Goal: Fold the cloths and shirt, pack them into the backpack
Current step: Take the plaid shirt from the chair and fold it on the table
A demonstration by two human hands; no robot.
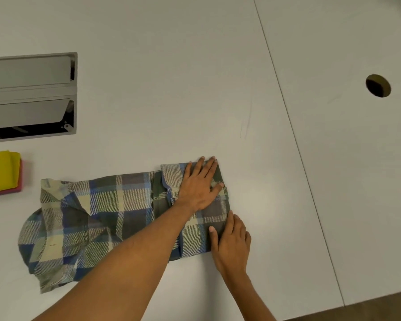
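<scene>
A plaid shirt (107, 218) in blue, cream and grey lies partly folded on the white table, collar end to the left. My left hand (198, 186) lies flat on the shirt's folded right end, palm down and fingers spread. My right hand (232, 242) is at the shirt's lower right corner, thumb on top of the cloth and fingers along the fold edge, pinching it. A folded yellow cloth (0, 170) sits on a folded pink cloth (17, 185) at the left edge. No backpack is in view.
The white table (195, 77) has a grey cable box recess (30, 96) at the left, a seam running down its right side and a round cable hole (378, 85) at the far right. The table's front edge shows at bottom right.
</scene>
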